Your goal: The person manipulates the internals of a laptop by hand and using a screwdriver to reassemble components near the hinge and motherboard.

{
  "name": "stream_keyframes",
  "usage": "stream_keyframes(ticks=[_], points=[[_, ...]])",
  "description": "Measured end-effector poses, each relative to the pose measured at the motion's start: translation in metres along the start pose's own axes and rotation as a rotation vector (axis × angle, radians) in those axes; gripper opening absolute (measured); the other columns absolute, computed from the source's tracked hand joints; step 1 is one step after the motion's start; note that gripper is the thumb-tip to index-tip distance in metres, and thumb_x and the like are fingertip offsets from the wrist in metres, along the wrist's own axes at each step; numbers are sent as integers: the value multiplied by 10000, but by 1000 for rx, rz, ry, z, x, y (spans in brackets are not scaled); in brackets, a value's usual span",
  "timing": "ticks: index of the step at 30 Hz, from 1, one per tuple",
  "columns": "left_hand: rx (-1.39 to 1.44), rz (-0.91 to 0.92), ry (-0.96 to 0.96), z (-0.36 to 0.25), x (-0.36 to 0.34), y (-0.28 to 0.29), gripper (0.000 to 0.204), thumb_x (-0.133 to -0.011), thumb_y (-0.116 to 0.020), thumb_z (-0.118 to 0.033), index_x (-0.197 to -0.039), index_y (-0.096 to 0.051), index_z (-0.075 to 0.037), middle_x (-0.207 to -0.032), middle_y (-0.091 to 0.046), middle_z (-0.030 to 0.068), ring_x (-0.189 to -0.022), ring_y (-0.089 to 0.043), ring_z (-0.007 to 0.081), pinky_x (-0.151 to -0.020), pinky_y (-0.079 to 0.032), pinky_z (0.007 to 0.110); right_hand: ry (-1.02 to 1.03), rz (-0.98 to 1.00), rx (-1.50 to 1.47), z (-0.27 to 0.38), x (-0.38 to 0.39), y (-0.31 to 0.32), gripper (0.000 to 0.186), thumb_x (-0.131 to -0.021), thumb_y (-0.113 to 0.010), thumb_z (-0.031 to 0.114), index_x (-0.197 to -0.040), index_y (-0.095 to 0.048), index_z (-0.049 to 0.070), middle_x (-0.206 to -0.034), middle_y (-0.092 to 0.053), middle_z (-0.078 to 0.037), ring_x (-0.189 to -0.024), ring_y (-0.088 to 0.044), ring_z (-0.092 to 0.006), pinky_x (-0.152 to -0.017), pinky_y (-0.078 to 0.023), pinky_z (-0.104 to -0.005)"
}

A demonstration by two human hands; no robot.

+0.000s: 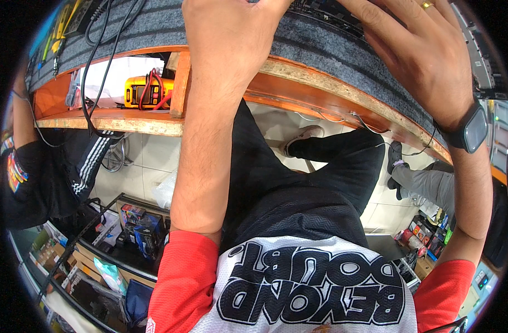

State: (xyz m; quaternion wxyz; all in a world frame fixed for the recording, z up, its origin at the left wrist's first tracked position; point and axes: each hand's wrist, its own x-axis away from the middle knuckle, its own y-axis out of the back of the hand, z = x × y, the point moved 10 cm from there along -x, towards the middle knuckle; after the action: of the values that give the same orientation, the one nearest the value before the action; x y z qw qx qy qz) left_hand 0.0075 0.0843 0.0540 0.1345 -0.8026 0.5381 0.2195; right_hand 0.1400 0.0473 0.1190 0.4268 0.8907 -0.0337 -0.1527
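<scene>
My left hand [232,36] reaches over the edge of the workbench. Its fingers run past the top of the picture, so their grip is hidden. A dark piece of electronic equipment with small parts [329,19] lies between my hands, mostly cut off by the upper edge. Over its right side is my right hand [420,61], palm down, fingers stretched and somewhat apart, their tips partly out of view. No object shows in that hand. A ring [426,5] is on one finger, and a black smartwatch [475,130] is on the right wrist.
The bench carries a grey striped mat [159,28]. Black cables [93,72] hang over its left edge, near yellow-handled tools [59,33]. A yellow multimeter [146,92] with red leads sits in the shelf below. Another person [40,177] is at left; boxes [143,230] stand behind me.
</scene>
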Motion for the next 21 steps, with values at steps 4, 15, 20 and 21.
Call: stream_keyframes(ticks=[4,15,20,21], points=[[119,8,77,-4,2,2,262,-839,-780,27,-1052,-633,-15,-905,-665,17,-803,-600,66,-673,-505,199,18,3,20,1,1,-2,437,-810,-735,181,-1236,-685,102,-883,-553,-10,-758,-557,-154,-707,-387,-345],[10,-24,-82,-5,8,8,89,-836,-761,38,-908,-724,2,-946,-694,37,-871,-648,86,-731,-507,204,59,26,93,6,-1,0,452,-804,-731,181,-1245,-678,98,-891,-554,-13,-764,-564,-156,-705,-387,-348],[-134,-51,-190,-10,8,10,73,-820,-769,11,-883,-741,-11,-939,-700,47,-872,-650,116,-728,-493,246,33,35,51,1,2,-4,454,-807,-729,187,-1249,-677,99,-900,-556,-13,-765,-566,-157,-706,-389,-348],[-133,-62,-206,-11,8,10,72,-817,-770,5,-881,-741,-11,-939,-702,49,-873,-650,122,-730,-490,251,34,24,47,1,2,-3,455,-807,-730,188,-1250,-676,99,-901,-556,-13,-765,-566,-158,-706,-389,-349]])
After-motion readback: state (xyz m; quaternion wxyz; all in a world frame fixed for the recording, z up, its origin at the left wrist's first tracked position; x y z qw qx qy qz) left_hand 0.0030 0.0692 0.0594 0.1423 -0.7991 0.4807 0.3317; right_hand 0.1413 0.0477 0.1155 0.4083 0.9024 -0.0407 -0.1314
